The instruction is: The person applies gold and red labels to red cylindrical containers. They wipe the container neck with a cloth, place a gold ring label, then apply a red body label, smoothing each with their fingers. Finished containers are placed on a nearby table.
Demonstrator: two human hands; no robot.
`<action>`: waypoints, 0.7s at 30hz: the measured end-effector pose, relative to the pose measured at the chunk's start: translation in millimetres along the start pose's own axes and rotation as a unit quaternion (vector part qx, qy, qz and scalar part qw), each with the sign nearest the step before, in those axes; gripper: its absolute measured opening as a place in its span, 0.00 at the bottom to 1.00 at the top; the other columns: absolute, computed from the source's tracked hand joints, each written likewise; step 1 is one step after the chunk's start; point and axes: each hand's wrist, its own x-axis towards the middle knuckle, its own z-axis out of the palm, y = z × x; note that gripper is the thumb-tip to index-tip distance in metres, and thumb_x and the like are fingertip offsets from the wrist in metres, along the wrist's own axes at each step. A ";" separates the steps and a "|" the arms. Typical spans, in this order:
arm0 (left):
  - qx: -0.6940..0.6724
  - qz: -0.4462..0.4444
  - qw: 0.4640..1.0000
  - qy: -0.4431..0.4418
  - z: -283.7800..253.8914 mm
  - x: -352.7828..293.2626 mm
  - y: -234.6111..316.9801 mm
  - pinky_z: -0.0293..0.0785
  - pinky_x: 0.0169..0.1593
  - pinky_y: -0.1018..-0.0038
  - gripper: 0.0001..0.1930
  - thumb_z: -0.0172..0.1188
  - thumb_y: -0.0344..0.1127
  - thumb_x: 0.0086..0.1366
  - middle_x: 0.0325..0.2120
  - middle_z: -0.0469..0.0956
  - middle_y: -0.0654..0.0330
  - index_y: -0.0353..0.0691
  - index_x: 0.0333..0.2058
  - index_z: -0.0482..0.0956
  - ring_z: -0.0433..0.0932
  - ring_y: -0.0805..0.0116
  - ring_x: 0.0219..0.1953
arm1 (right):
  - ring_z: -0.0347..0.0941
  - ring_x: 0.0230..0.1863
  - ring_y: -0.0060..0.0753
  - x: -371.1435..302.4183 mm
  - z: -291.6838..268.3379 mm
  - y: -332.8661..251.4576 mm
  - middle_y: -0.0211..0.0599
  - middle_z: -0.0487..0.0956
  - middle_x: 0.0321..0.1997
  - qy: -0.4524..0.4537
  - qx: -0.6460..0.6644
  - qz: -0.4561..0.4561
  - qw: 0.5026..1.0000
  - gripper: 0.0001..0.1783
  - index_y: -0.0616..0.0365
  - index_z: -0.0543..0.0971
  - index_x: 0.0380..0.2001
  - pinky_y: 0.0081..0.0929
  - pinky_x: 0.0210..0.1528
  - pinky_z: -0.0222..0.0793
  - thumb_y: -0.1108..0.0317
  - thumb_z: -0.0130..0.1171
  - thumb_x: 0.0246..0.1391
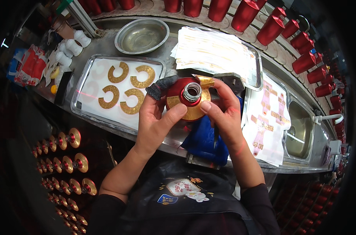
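A shiny red bottle (177,87) is held between my two hands, its open threaded neck facing up toward me. A gold C-shaped label (191,112) lies around its shoulder, and one end (205,81) lifts away near my right fingers. My left hand (152,117) grips the bottle's left side, thumb on the label, with a dark knitted cover on one finger. On the other side my right hand (227,115) closes on bottle and label, its thumb pressing the gold band by the neck. The bottle's lower body is hidden.
Left, a metal tray (92,64) holds several gold C-shaped labels (118,72); behind it stands a metal basin (142,36). White sheets (211,49) and pink-gold labels (260,129) lie right, near a sink (299,129). Below my hands is blue cloth (209,141). Red bottles (271,29) line a conveyor.
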 end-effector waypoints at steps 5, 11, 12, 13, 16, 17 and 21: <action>0.017 0.005 1.000 0.001 0.8 0.8 -2.5 0.72 0.59 0.71 0.28 0.67 0.28 0.63 0.53 0.76 0.56 0.35 0.60 0.67 0.76 0.70 0.54 | 0.78 0.43 0.19 -0.2 0.9 1.0 0.33 0.79 0.52 -0.006 -0.062 0.016 0.998 0.30 0.64 0.70 0.61 0.17 0.44 0.75 0.72 0.66 0.55; 0.038 0.008 0.999 0.011 3.7 -0.2 -1.0 0.72 0.59 0.70 0.30 0.69 0.29 0.61 0.54 0.75 0.56 0.36 0.60 0.66 0.75 0.69 0.55 | 0.72 0.33 0.10 2.4 1.2 6.3 0.31 0.73 0.49 -0.007 0.033 -0.022 0.999 0.27 0.67 0.73 0.55 0.10 0.31 0.67 0.70 0.70 0.53; 0.054 0.016 0.998 0.005 5.0 -0.9 -1.4 0.72 0.59 0.70 0.31 0.69 0.29 0.60 0.54 0.75 0.56 0.36 0.60 0.66 0.75 0.69 0.55 | 0.72 0.34 0.10 3.1 0.2 7.6 0.31 0.74 0.49 -0.015 0.032 -0.020 0.999 0.27 0.66 0.73 0.55 0.11 0.31 0.67 0.70 0.70 0.53; 0.069 0.023 0.997 0.000 6.7 -2.0 -2.2 0.72 0.59 0.70 0.32 0.70 0.29 0.60 0.54 0.74 0.56 0.36 0.60 0.66 0.75 0.69 0.55 | 0.72 0.34 0.10 3.3 -1.1 8.5 0.31 0.74 0.50 -0.016 0.035 -0.021 0.999 0.27 0.66 0.73 0.55 0.11 0.31 0.67 0.70 0.70 0.54; 0.093 0.032 0.995 -0.001 10.6 -2.8 -4.6 0.72 0.60 0.70 0.34 0.71 0.30 0.58 0.53 0.74 0.56 0.35 0.61 0.65 0.75 0.69 0.55 | 0.72 0.34 0.10 4.1 -3.9 10.7 0.31 0.75 0.51 -0.031 0.053 -0.020 0.998 0.27 0.66 0.73 0.55 0.11 0.32 0.68 0.70 0.70 0.54; 0.098 0.035 0.995 0.000 11.2 -2.7 -5.3 0.72 0.60 0.70 0.35 0.72 0.31 0.58 0.53 0.74 0.56 0.35 0.61 0.64 0.75 0.69 0.55 | 0.73 0.34 0.10 4.4 -3.9 11.2 0.31 0.75 0.51 -0.029 0.058 -0.023 0.998 0.28 0.66 0.73 0.56 0.11 0.32 0.68 0.70 0.70 0.54; 0.100 0.020 0.995 0.012 9.2 -2.9 -8.0 0.72 0.60 0.69 0.36 0.74 0.32 0.56 0.54 0.74 0.56 0.35 0.60 0.64 0.75 0.68 0.56 | 0.73 0.35 0.11 4.3 -4.8 6.9 0.31 0.77 0.50 -0.036 0.040 -0.016 0.998 0.27 0.66 0.73 0.56 0.12 0.33 0.69 0.70 0.69 0.55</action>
